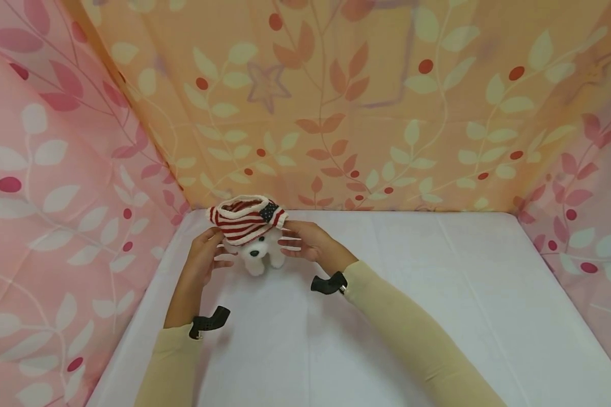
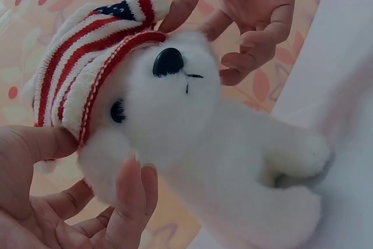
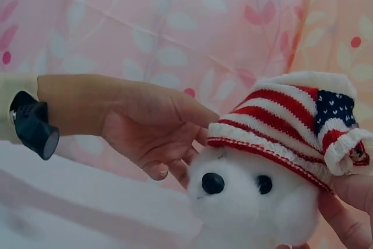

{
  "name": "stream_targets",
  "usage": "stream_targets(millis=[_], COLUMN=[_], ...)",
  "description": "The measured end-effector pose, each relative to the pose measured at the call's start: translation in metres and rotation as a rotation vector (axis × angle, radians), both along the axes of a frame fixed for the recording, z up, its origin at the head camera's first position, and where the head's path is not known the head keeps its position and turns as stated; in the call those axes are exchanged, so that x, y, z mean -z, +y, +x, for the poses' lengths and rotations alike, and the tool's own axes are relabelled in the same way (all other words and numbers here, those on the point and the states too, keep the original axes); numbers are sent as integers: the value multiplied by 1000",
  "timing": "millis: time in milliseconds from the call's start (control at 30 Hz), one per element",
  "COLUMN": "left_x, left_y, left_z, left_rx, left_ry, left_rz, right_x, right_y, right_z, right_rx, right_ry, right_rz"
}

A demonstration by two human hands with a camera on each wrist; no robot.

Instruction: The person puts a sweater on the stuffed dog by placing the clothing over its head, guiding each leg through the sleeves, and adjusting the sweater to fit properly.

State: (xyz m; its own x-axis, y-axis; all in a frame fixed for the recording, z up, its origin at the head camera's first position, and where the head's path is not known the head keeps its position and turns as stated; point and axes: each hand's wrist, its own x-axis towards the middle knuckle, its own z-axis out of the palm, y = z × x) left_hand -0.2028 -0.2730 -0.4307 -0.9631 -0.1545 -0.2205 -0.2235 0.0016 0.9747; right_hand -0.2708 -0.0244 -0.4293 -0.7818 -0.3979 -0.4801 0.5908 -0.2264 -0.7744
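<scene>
A white plush bear (image 1: 258, 257) stands on the white cloth-covered surface (image 1: 438, 294) near the back left corner, facing me. A red-and-white striped knit garment (image 1: 246, 217) with a blue starred patch sits over its head like a cap. My left hand (image 1: 206, 257) is at the bear's left; its thumb (image 2: 41, 144) pinches the garment's rim and its fingers (image 2: 134, 190) curl under the bear's (image 2: 192, 132) head. My right hand (image 1: 300, 240) is at the right, and its fingertips (image 3: 349, 202) pinch the garment's (image 3: 291, 121) starred corner. The bear's (image 3: 245, 202) body is partly hidden.
Leaf-patterned fabric walls close the space in: pink on the left (image 1: 56, 198), orange at the back (image 1: 361, 102), pink on the right (image 1: 590, 215). Black wrist mounts (image 1: 328, 282) sit on both beige sleeves. The white surface stretches out to the right and toward me.
</scene>
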Motion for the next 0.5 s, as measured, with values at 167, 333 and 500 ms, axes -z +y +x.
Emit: stream_targets(millis=[167, 333, 500], left_x=[1, 1, 1], left_y=[-2, -1, 2], left_z=[0, -1, -2], left_rx=[-1, -11, -9], left_ry=[7, 3, -6], left_rz=[7, 3, 11], right_x=[1, 1, 4], right_y=[-2, -3, -5], right_z=[-1, 0, -1], right_rx=[-11, 8, 28], right_ry=[-29, -18, -23], right_rz=[-41, -40, -51])
